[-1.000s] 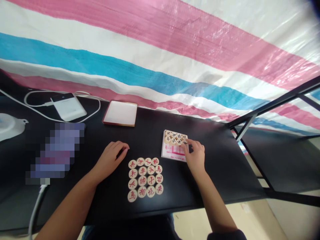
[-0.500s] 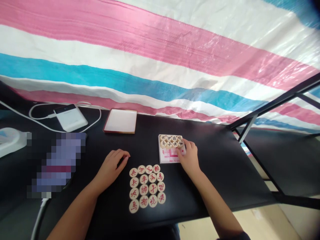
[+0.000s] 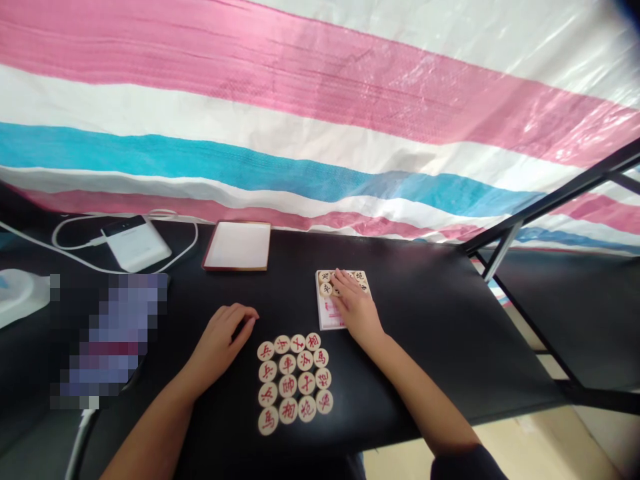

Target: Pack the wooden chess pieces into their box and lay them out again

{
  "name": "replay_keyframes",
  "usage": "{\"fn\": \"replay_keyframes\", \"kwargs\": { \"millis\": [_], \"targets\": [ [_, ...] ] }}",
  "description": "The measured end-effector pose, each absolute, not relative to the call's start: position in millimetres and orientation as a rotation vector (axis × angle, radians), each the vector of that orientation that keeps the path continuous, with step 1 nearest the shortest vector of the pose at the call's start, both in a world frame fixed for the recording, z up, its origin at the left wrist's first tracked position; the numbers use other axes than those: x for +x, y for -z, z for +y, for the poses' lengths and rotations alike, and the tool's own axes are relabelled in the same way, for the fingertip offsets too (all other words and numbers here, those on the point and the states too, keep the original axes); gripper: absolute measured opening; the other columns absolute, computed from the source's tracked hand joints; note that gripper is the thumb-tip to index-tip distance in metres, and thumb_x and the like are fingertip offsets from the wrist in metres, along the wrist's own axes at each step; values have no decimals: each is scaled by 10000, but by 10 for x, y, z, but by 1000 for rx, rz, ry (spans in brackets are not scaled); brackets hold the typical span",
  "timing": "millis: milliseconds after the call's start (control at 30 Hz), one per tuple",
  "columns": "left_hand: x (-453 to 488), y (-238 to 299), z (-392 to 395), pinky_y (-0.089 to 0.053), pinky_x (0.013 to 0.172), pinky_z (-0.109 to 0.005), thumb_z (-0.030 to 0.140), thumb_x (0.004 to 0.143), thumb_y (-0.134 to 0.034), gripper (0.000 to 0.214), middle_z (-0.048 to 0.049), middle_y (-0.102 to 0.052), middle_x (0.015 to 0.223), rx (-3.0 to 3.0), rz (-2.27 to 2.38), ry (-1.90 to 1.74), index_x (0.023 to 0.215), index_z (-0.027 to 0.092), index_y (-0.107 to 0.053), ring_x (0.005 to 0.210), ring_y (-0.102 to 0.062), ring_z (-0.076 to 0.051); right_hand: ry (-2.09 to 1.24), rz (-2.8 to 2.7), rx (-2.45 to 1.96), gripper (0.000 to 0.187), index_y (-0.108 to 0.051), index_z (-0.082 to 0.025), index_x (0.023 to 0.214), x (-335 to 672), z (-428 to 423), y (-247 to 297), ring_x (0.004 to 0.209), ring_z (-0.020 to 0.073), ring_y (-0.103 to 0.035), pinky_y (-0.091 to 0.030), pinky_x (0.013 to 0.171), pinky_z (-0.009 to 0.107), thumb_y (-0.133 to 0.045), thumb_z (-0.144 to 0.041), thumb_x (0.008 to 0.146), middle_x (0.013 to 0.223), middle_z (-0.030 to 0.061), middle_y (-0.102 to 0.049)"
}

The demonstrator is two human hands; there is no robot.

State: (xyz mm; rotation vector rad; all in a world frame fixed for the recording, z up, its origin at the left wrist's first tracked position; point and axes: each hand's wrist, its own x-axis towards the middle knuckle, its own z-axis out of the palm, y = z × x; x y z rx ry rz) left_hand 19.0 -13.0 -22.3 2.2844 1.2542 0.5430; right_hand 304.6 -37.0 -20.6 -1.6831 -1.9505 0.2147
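On the black table lies a square block of several round wooden chess pieces with red characters. My left hand rests beside its upper left corner, fingers loosely curled, holding nothing. Further back stands a small white and pink box with several black-lettered wooden pieces in its far rows. My right hand lies over the box, fingers reaching onto those pieces; whether it grips one is hidden.
A white-lined box lid lies at the back centre. A white power bank with a looped white cable sits back left, near a white device. A striped tarp hangs behind. A black metal frame and second surface stand right.
My right hand has slid left across the box, from its right edge onto the middle of the black-lettered pieces. The left hand has stayed put. The camera shifted slightly.
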Motion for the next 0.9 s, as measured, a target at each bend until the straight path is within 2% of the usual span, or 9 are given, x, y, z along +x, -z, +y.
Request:
{"fn": "replay_keyframes", "kwargs": {
  "millis": [100,233,400,633,767,900],
  "targets": [
    [188,221,-127,-414,750,-339,316,860,-408,183,-40,-598,844,2280,1259,-549,873,200,-549,793,-524,-201,-214,-1939,-1686,420,-518,-226,1220,3031,-368,187,1233,185,-400,-329,1040,422,-451,-163,811,1298,46,-480],
    [185,221,-132,-419,743,-336,315,853,-424,177,-39,-601,837,2287,1257,-555,870,197,-556,791,-527,-201,-199,-1899,-1695,443,-495,-202,1244,3042,-417,140,1252,203,-372,-337,1032,429,-479,-189,801,1318,74,-455],
    [187,220,-132,-421,744,-336,320,862,-406,180,-36,-599,845,2292,1253,-565,869,207,-547,793,-526,-197,-138,-1804,-1799,489,-468,-212,1263,3142,-496,116,1263,236,-349,-281,1038,509,-514,-196,777,1336,92,-430],
    [183,236,-130,-416,752,-338,328,861,-412,181,-38,-602,853,2289,1255,-556,876,207,-546,799,-525,-199,-145,-1746,-1867,489,-476,-173,1253,3152,-480,149,1251,239,-369,-315,1029,474,-543,-231,772,1322,118,-445],
    [185,233,-132,-414,749,-337,339,861,-408,192,-39,-600,847,2289,1254,-549,876,208,-548,794,-523,-197,-138,-1719,-1881,483,-482,-191,1246,3131,-459,179,1253,247,-364,-336,1011,480,-542,-238,768,1333,112,-435],
    [183,239,-133,-408,755,-338,344,859,-410,201,-41,-601,851,2295,1260,-554,890,206,-553,792,-522,-194,-121,-1719,-1864,472,-482,-172,1234,3141,-477,136,1251,249,-366,-300,1023,494,-534,-238,769,1328,125,-440]
  ]
}}
